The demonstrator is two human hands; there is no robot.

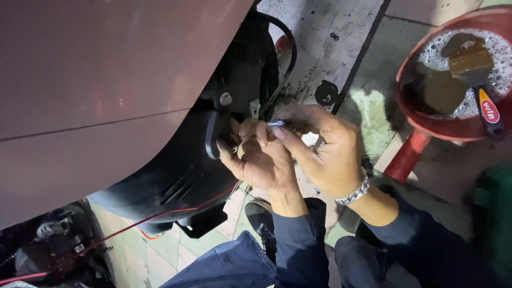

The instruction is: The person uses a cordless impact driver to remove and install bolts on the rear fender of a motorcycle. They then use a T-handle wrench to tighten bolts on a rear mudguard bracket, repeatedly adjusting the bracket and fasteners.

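Black plastic forms the inner guard [186,170] beneath the mauve body panel [96,74] of a scooter, and both hands work at its edge, where a bolt head [226,98] and a black cable [285,50] sit close by. The left hand [261,160] curls against the guard, its fingers [226,154] hooked round the rim, apparently to steady the part and keep the gap accessible. The right hand [325,149], wearing a metal bracelet [354,192], pinches a small silvery pin-like piece [276,123] between thumb and forefinger, closed firmly on it and holding it level just beside the left fingertips, a grip suited to fine alignment. What the left fingers hold, if anything, cannot be told. A red wire [160,216] runs below the guard. On the tiled floor [373,106] to the right stands a red basin [453,128] of foamy dark liquid with a brush [477,80] resting in it, within arm's reach.
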